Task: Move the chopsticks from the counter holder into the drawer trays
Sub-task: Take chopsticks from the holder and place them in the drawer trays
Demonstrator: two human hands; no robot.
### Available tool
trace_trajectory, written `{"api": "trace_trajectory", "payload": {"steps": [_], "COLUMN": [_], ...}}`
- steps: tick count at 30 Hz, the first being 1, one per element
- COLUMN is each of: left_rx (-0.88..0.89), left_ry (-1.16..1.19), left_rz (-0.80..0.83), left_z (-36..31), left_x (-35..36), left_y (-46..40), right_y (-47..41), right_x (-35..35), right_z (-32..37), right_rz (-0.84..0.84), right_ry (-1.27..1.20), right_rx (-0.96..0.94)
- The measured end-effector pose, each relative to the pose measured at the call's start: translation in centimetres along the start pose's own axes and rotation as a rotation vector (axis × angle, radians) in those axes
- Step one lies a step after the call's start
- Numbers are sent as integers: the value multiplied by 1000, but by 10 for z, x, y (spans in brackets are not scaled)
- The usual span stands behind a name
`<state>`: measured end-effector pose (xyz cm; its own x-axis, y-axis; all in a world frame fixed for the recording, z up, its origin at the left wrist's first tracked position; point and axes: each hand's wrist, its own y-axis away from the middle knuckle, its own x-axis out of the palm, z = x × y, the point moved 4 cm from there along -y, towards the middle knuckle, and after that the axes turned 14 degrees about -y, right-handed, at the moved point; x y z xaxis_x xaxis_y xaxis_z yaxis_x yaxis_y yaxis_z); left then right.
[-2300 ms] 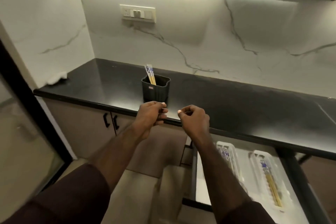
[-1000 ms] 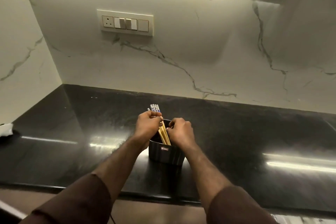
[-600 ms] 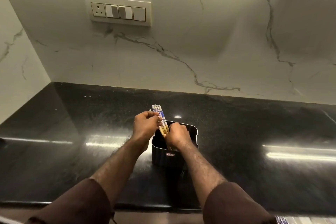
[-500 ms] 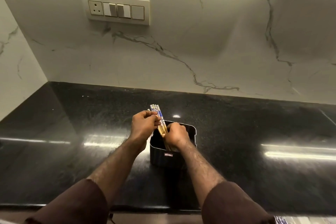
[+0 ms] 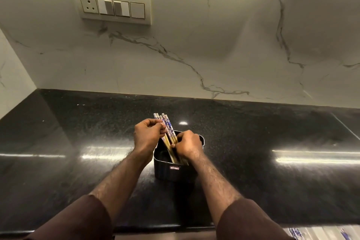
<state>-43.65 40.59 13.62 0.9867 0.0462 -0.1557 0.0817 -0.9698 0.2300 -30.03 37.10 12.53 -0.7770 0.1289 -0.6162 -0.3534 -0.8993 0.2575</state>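
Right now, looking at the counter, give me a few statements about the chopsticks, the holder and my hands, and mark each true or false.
1. The chopsticks stand in the black holder. True.
2. The left hand rests flat on the black counter. False: its fingers pinch the chopsticks near their patterned tops.
3. The right hand has its fingers on the chopsticks lower down, at the holder's rim. True.
4. The holder lies tipped on its side. False: it stands upright.
5. The switch panel is on the marble wall. True.
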Motion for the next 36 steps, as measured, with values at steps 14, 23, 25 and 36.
{"api": "trace_trajectory", "payload": {"steps": [14,23,25,36], "left_rx": [258,277,290,309], "left_ry": [58,363,365,268], "left_rz": [419,371,386,552], "left_z": [-38,-108,-117,-110], "left_x": [22,27,32,104], "left_y": [9,15,21,106], "right_y": [16,47,59,134], "right_x": [-41,-77,-85,-151], "right_z": [16,-5,-11,-92], "right_rz": [167,267,292,415], "right_ry": [-494,-705,-763,-991], "right_rx": [-87,-88,-69,88]}}
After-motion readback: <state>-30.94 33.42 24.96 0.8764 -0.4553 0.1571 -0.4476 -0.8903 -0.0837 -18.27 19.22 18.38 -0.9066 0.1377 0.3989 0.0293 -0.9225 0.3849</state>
